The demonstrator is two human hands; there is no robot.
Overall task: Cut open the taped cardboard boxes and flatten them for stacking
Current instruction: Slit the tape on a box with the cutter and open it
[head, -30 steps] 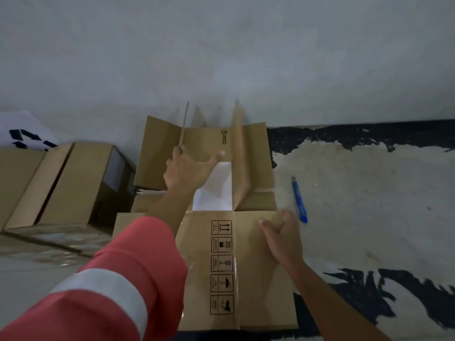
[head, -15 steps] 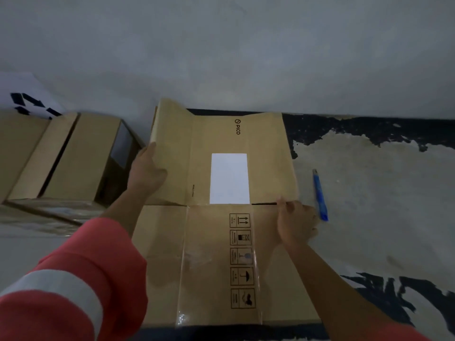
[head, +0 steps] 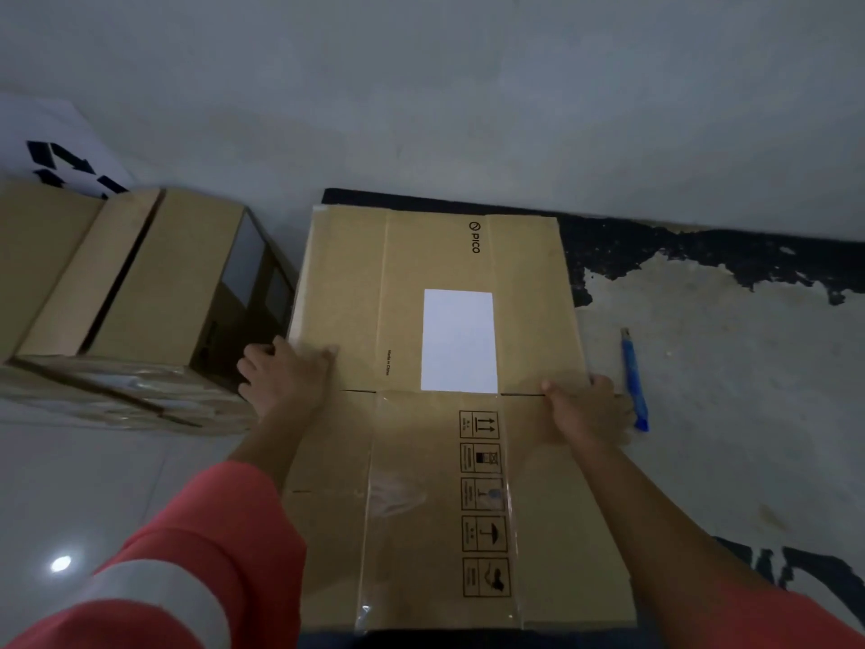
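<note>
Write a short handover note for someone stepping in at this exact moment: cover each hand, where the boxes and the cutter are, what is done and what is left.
Left hand: holds the left edge of the flattened box.
Right hand: holds its right edge, thumb on top.
Flattened box: lies flat on the floor, label side up.
Blue cutter: on the floor just right of the box, beside the right hand, not held.
Upright boxes: on the left, next to the flat one.
Done: this box is opened and flattened.
Left: stack it, then cut open and flatten the upright boxes.
</note>
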